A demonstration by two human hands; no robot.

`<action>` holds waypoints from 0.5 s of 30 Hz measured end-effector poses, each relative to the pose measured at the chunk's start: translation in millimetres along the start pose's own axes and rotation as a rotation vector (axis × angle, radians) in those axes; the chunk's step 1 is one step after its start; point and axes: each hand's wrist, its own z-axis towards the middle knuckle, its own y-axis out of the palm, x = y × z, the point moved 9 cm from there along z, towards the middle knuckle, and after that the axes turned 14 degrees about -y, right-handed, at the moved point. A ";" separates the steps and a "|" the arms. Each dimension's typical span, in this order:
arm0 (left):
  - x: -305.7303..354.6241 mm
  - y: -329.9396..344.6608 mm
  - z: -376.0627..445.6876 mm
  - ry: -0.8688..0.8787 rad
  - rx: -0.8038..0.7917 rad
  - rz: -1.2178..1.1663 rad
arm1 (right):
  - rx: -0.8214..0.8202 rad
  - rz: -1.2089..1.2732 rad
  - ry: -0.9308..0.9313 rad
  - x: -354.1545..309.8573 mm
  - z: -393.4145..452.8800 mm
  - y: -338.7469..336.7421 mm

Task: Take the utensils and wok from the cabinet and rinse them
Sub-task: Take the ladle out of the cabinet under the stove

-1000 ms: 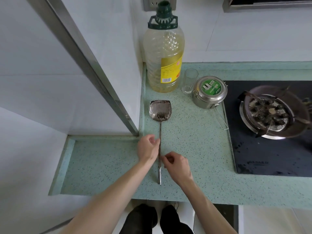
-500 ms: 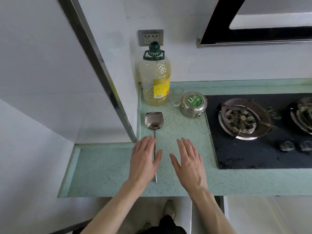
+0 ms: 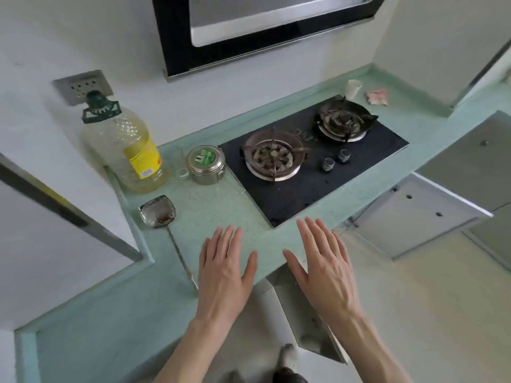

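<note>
Hands were the main change in the head view: a second earlier both had pinched the handle of the spatula (image 3: 159,212) where it lay on the surface (image 3: 210,214); now the left hand (image 3: 222,268) and right hand (image 3: 322,265) were both released, flat, fingers spread, palms down, holding nothing. The left hand hovered just right of the handle's near end, the right hand out over the surface's front edge. The spatula stayed on the surface, its blade near the oil bottle (image 3: 125,153), the handle running toward the person. The camera had also swung right and up, bringing in the whole stove (image 3: 318,172), the hood (image 3: 260,29) above it, a steel tin (image 3: 205,165) beside the bottle and the cabinet doors (image 3: 414,214) below and to the right of the stove.

That suggested the spatula had been set down for the moment as one utensil already out. No wok or sink showed anywhere in the view, so the wok probably still had to be fetched, and the turn toward the doors likely meant a reach into the cabinet next. Rinsing had not yet begun, so the task looked early
</note>
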 end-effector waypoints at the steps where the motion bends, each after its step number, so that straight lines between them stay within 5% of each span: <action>1: 16.0 4.2 -5.5 0.030 -0.011 -0.015 | 0.013 -0.009 0.020 11.0 -11.9 -7.4; 15: 236.5 72.0 -90.9 0.232 -0.084 0.020 | 0.106 -0.042 0.172 183.0 -136.5 -87.2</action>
